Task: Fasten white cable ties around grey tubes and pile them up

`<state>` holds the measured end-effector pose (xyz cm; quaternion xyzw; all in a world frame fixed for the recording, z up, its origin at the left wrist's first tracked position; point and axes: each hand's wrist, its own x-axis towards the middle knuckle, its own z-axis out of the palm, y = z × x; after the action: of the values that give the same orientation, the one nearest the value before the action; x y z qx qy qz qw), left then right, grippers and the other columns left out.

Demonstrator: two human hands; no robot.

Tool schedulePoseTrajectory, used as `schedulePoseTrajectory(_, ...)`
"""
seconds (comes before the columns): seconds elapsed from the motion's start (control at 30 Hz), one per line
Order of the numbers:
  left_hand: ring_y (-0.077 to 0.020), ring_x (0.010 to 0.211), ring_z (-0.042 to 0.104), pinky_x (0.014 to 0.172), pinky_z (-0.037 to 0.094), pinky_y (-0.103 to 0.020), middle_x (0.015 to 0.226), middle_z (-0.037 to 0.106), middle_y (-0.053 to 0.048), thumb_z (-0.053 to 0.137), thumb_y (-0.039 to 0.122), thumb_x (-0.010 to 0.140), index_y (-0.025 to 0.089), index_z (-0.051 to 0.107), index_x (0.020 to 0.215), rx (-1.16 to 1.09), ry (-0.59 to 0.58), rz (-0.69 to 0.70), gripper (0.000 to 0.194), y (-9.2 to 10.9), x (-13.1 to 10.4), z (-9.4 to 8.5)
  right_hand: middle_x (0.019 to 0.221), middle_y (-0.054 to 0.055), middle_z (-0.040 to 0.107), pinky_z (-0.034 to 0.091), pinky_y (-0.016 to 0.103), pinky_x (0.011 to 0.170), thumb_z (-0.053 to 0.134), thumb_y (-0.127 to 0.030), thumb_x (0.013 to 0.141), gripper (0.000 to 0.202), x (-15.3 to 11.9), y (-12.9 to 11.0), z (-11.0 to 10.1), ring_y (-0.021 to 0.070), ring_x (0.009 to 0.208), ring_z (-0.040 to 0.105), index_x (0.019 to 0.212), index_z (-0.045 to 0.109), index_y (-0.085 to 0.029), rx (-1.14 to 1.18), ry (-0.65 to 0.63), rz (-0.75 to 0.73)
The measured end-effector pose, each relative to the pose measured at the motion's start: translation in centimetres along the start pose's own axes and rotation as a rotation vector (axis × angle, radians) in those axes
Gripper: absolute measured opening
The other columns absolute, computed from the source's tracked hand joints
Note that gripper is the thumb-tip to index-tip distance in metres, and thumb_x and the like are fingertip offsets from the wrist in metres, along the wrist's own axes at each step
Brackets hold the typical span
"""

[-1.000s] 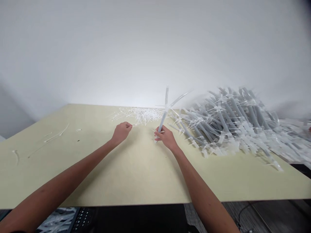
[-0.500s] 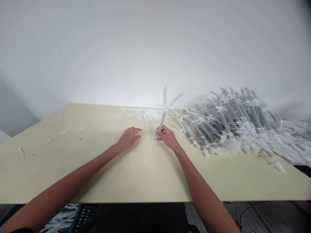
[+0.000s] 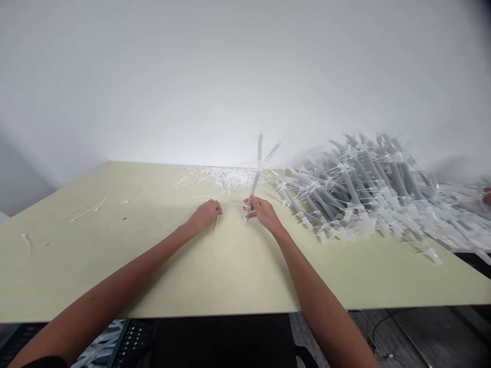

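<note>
My right hand (image 3: 263, 212) grips the lower end of a grey-white corrugated tube (image 3: 256, 181). The tube stands nearly upright and splits into two branches near its top; a thin white cable tie sticks out near the fingers. To the left, my left hand (image 3: 204, 215) rests low over the table with its fingertips pinched together. A white cable tie (image 3: 216, 223) hangs from those fingertips. Behind both hands lies a loose heap of white cable ties (image 3: 226, 179).
A big pile of similar tubes with cable ties (image 3: 356, 189) covers the right of the table (image 3: 215, 276). Several stray ties (image 3: 90, 208) lie at the left. Below the front edge is a dark crate (image 3: 128, 342) of tubes. Part of another person's hand (image 3: 487, 196) shows at far right.
My left hand's fingers have closed on the cable tie that lay beside them. The tube in my right hand has turned slightly. The view has shifted a little.
</note>
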<state>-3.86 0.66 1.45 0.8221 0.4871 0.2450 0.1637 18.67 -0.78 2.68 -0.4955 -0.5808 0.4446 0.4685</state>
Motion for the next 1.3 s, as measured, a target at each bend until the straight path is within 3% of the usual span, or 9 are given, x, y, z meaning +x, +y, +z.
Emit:
schedulePoseTrajectory(0.17,-0.0136,0.067,0.053,0.061,0.04,-0.025,0.075,0.059,-0.001,0.044,0.036,0.08,0.019,0.051,0.082,-0.369,0.115,-0.184,0.018,1.1,-0.1,-0.7,0.079,0.008,0.061,0.058,0.031,0.061,0.044,-0.055,0.08,0.046,-0.1,0.0,-0.1,0.0186,0.081,0.06,0.089,0.061,-0.014,-0.007,-0.054,-0.023)
schedulePoseTrajectory(0.33,-0.0109,0.06,0.052,0.061,0.043,-0.024,0.068,0.058,-0.001,0.05,0.036,0.074,0.016,0.053,0.085,-0.644,0.248,-0.309,0.024,1.6,0.0,0.7,0.078,0.002,0.057,0.057,0.032,0.067,0.065,-0.038,0.067,0.03,-0.1,-0.1,-0.3,0.0124,0.07,0.056,0.086,0.06,-0.015,-0.032,-0.108,-0.045)
schedulePoseTrajectory(0.47,-0.0109,0.058,0.051,0.06,0.041,-0.024,0.064,0.057,0.0,0.047,0.035,0.075,0.015,0.057,0.081,-0.586,0.304,-0.356,0.023,2.1,-0.3,2.0,0.077,0.002,0.057,0.056,0.031,0.065,0.063,-0.036,0.067,0.026,0.1,0.1,-0.2,0.0124,0.069,0.055,0.082,0.059,-0.015,-0.036,-0.087,-0.052)
schedulePoseTrajectory(0.6,-0.0117,0.064,0.053,0.062,0.04,-0.024,0.072,0.06,-0.001,0.043,0.036,0.078,0.016,0.057,0.081,-0.47,0.438,-0.404,0.024,2.1,-0.4,2.0,0.075,0.001,0.058,0.053,0.028,0.061,0.06,-0.036,0.069,0.023,0.1,0.2,-0.2,0.0123,0.066,0.055,0.081,0.058,-0.017,-0.094,-0.055,-0.079)
schedulePoseTrajectory(0.77,-0.0132,0.064,0.055,0.061,0.039,-0.025,0.069,0.061,-0.002,0.044,0.042,0.078,0.016,0.056,0.074,-0.486,0.342,-0.436,0.029,2.3,-0.3,2.0,0.077,0.001,0.062,0.045,0.028,0.07,0.058,-0.036,0.071,0.022,-0.1,0.2,0.0,0.0143,0.072,0.057,0.082,0.06,-0.018,-0.235,-0.023,-0.155)
schedulePoseTrajectory(1.0,-0.0133,0.061,0.056,0.059,0.038,-0.025,0.071,0.063,-0.002,0.043,0.045,0.079,0.016,0.056,0.071,-0.502,0.265,-0.391,0.032,4.4,0.2,2.9,0.082,0.002,0.064,0.042,0.028,0.075,0.054,-0.038,0.074,0.023,-0.6,-0.2,0.6,0.016,0.077,0.058,0.085,0.059,-0.019,-0.29,-0.027,-0.2)
schedulePoseTrajectory(1.3,-0.0127,0.062,0.052,0.057,0.034,-0.024,0.067,0.06,0.001,0.041,0.042,0.081,0.018,0.056,0.071,-0.382,0.217,-0.295,0.03,4.4,-0.2,3.8,0.069,0.0,0.063,0.039,0.026,0.064,0.043,-0.043,0.083,0.023,-1.4,-1.0,-0.1,0.0164,0.063,0.057,0.093,0.048,-0.023,-0.576,-0.117,-0.164)
